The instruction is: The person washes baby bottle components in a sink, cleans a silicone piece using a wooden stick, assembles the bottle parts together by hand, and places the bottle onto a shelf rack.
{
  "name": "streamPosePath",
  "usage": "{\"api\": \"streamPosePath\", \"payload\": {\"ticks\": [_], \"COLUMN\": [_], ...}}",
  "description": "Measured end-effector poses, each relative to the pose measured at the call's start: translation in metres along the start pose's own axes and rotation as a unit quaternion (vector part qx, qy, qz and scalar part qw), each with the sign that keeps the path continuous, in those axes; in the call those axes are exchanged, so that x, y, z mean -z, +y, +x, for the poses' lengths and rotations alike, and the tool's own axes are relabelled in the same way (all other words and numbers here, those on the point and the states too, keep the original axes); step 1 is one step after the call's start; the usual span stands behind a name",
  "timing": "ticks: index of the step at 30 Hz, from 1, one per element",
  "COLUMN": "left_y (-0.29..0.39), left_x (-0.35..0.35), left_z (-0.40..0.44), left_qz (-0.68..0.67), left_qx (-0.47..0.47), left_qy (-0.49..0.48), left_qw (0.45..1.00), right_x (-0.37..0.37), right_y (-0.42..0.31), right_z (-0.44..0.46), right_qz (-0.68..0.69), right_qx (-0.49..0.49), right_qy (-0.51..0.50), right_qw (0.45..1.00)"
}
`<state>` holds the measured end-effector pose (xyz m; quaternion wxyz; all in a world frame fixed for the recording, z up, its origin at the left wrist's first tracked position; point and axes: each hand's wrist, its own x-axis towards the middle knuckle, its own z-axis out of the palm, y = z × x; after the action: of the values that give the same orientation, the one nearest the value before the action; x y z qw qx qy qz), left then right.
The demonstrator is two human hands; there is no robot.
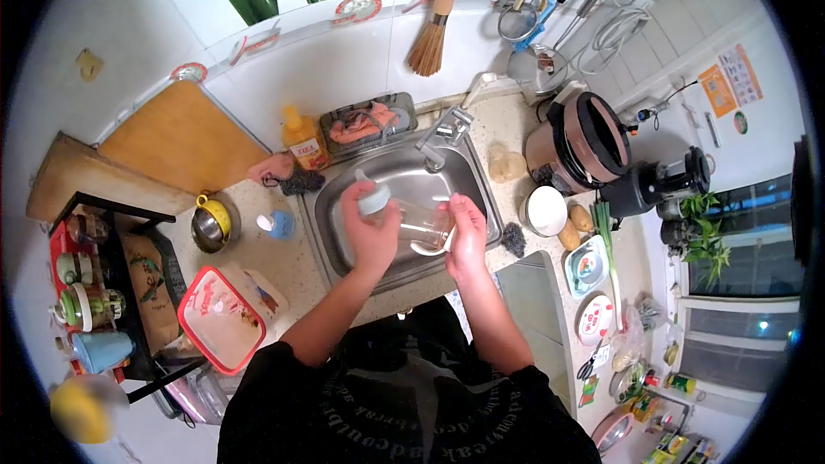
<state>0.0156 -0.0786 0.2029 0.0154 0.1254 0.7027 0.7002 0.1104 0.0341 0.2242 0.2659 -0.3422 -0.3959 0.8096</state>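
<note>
Over the sink, my left hand [371,232] and my right hand [467,236] hold a clear bottle [421,222] lying nearly sideways. My left fingers are closed round its pale blue-white top [375,198], which narrows to a small tip pointing up and left. At the other end, my right fingers and thumb grip the clear base. A white curved piece [428,249] shows under that end; I cannot tell whether it is a handle. Below both hands is the steel sink [344,251], with the faucet [443,139] behind them.
Behind the sink stand a yellow soap bottle [302,137] and a rack [369,119] with a pink cloth. On the left are a steel bowl [209,230] and a red-rimmed container [215,318]. To the right are a white bowl [545,210], potatoes [571,235] and a cooker [576,142].
</note>
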Motion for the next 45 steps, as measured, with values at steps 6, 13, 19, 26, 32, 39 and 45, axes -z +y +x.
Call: {"api": "streamPosePath", "payload": {"ticks": [6, 13, 19, 26, 32, 39, 45], "left_y": [-0.005, 0.015, 0.015, 0.034, 0.028, 0.027, 0.021], "left_x": [-0.001, -0.005, 0.008, 0.005, 0.007, 0.008, 0.013], "left_z": [-0.001, -0.003, 0.014, 0.011, 0.008, 0.011, 0.015], "left_qz": [-0.056, -0.101, -0.152, -0.188, -0.144, -0.143, -0.221], "left_qx": [0.005, 0.101, 0.165, 0.178, 0.133, 0.138, 0.261], "left_qy": [-0.015, 0.024, 0.008, -0.02, -0.034, -0.024, -0.064], "left_qw": [0.998, 0.989, 0.975, 0.966, 0.98, 0.98, 0.938], "right_x": [-0.008, -0.001, 0.024, 0.026, 0.026, 0.028, 0.024], "right_y": [-0.009, 0.01, -0.051, -0.083, -0.067, -0.049, -0.049], "right_z": [-0.006, -0.011, -0.038, -0.031, -0.044, -0.042, -0.035], "right_qz": [0.037, -0.129, -0.364, -0.522, -0.512, -0.479, -0.439], "right_qx": [-0.037, 0.123, 0.174, 0.322, 0.299, 0.255, 0.257], "right_qy": [0.008, 0.034, -0.26, -0.259, -0.216, -0.199, -0.235], "right_qw": [0.999, 0.983, 0.877, 0.746, 0.776, 0.816, 0.828]}}
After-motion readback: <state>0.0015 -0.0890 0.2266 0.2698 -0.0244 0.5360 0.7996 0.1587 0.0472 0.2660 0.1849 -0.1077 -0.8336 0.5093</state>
